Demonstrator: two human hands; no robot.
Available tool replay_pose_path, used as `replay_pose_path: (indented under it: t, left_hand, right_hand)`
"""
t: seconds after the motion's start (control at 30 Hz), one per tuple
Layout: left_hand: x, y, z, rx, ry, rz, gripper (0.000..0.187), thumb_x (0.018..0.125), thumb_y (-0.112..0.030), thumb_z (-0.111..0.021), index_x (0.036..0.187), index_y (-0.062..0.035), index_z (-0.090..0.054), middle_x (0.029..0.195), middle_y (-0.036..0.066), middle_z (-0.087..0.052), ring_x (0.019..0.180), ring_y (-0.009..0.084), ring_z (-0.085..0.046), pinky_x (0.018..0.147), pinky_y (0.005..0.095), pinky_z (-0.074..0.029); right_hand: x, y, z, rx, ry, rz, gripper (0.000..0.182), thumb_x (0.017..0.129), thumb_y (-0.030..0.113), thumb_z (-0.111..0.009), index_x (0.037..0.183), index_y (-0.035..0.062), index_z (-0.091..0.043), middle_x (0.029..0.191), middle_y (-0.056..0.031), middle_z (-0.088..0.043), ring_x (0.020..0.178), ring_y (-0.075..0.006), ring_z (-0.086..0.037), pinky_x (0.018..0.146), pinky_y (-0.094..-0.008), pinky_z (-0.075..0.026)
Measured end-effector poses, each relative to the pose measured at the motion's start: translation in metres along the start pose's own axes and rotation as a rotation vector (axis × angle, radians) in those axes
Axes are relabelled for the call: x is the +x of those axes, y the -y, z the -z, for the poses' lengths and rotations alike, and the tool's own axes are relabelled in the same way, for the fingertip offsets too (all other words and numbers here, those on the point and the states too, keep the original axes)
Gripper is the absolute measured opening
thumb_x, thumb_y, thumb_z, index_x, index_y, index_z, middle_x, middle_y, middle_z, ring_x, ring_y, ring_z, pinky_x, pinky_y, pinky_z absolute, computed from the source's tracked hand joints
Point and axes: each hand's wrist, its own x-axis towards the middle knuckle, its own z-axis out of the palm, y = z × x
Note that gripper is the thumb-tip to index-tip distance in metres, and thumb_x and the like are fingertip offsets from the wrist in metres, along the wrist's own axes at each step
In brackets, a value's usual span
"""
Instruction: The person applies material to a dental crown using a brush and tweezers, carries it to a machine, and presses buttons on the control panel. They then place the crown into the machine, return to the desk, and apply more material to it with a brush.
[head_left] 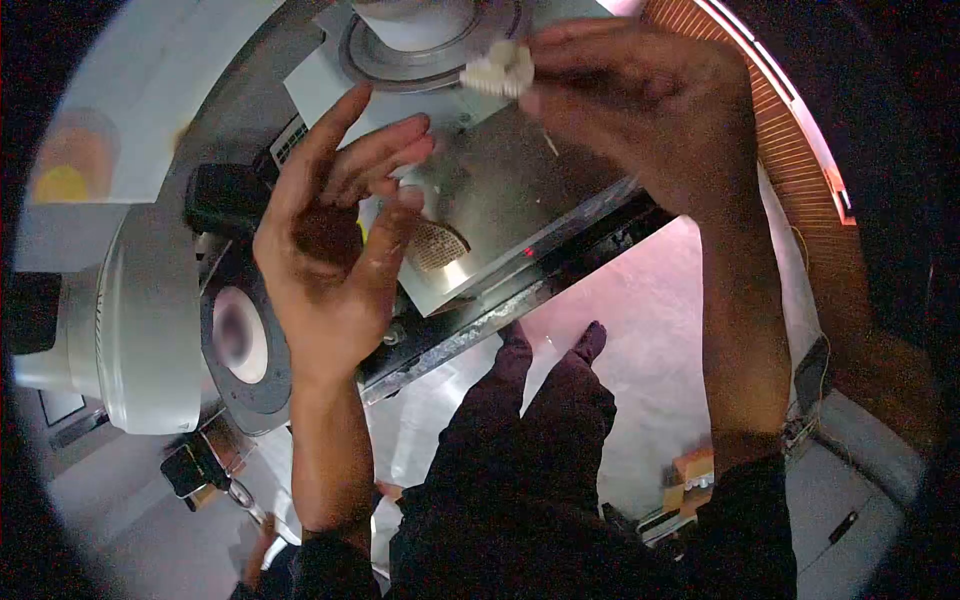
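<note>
My right hand (650,105) pinches a small pale piece (498,70) with a ridged edge between its fingertips, above the metal worktop (520,175). I cannot make out what kind of thing it is. To the left, my left hand (340,235) is raised with its fingers apart, holding nothing. Below its fingertips, a perforated metal piece (437,247) lies near the worktop's front edge. Beyond both hands stands a white round container (412,22) on a ringed metal base.
A large pale rounded machine part (150,320) stands at the left, beside a dark ring-shaped part with a pale centre (238,335). A slatted brown panel (800,190) curves along the right. Small boxes (692,480) sit low on the right. Part of another person's arm (262,548) shows at lower left.
</note>
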Motion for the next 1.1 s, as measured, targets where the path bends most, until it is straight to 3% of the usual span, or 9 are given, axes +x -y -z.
replay_pose_path:
  t: [0.13,0.2,0.3,0.4,0.53,1.0,1.1]
  left_hand:
    - [-0.012,-0.007,0.004,0.036,-0.028,0.103,0.062,0.096,-0.002,-0.070,0.152,0.0068,-0.044,0.127,0.022,-0.071,0.117,0.0274,-0.069,0.104,0.0373,-0.050]
    - [-0.018,-0.007,0.004,-0.016,-0.053,0.130,0.062,0.092,0.004,-0.071,0.150,0.0068,-0.048,0.123,0.021,-0.073,0.112,0.0217,-0.071,0.097,0.0324,-0.052]
    - [-0.025,-0.008,0.010,0.047,-0.007,0.119,0.059,0.092,0.004,-0.071,0.147,0.0070,-0.051,0.120,0.019,-0.074,0.111,0.0207,-0.070,0.097,0.0327,-0.051]
    - [-0.030,-0.012,0.014,0.032,0.024,0.160,0.055,0.092,0.005,-0.072,0.144,0.0075,-0.054,0.119,0.019,-0.075,0.111,0.0205,-0.070,0.099,0.0330,-0.050]
    - [-0.037,-0.015,0.018,0.054,0.048,0.176,0.052,0.091,0.006,-0.073,0.141,0.0079,-0.057,0.118,0.018,-0.075,0.111,0.0205,-0.070,0.102,0.0336,-0.050]
    - [-0.047,-0.009,0.029,0.105,0.045,0.194,0.044,0.091,0.006,-0.072,0.133,0.0086,-0.062,0.116,0.017,-0.076,0.109,0.0183,-0.068,0.104,0.0337,-0.048]
    - [-0.046,-0.012,0.027,0.091,0.020,0.218,0.042,0.091,0.005,-0.073,0.132,0.0089,-0.063,0.115,0.017,-0.076,0.109,0.0178,-0.067,0.103,0.0330,-0.048]
  right_hand:
    - [0.028,0.003,0.010,0.215,-0.046,-0.126,0.030,0.087,0.016,-0.086,0.106,-0.0051,-0.077,0.094,-0.0181,-0.078,0.082,-0.0199,-0.077,0.073,-0.0324,-0.064]
    - [0.038,0.004,0.001,0.184,-0.140,-0.164,0.028,0.087,0.015,-0.085,0.103,-0.0057,-0.077,0.091,-0.0170,-0.078,0.078,-0.0192,-0.076,0.072,-0.0322,-0.064]
    - [0.052,0.008,-0.014,0.065,-0.236,-0.144,0.023,0.086,0.012,-0.084,0.099,-0.0067,-0.077,0.087,-0.0163,-0.078,0.075,-0.0178,-0.075,0.070,-0.0306,-0.062]
    - [0.057,0.001,-0.022,0.067,-0.268,0.044,0.019,0.085,0.008,-0.082,0.095,-0.0066,-0.077,0.084,-0.0153,-0.078,0.075,-0.0168,-0.075,0.071,-0.0286,-0.061]
    - [0.065,0.008,-0.030,0.023,-0.305,-0.066,0.015,0.084,0.005,-0.080,0.095,-0.0048,-0.079,0.086,-0.0148,-0.079,0.078,-0.0169,-0.076,0.072,-0.0291,-0.060]
    - [0.090,-0.008,-0.049,-0.107,-0.398,0.065,0.012,0.083,0.006,-0.079,0.092,-0.0025,-0.080,0.090,-0.0171,-0.079,0.084,-0.0236,-0.078,0.078,-0.0344,-0.059]
    - [0.090,0.003,-0.050,-0.076,-0.386,-0.049,0.012,0.082,0.005,-0.079,0.091,-0.0020,-0.080,0.091,-0.0165,-0.080,0.084,-0.0246,-0.078,0.078,-0.0349,-0.059]
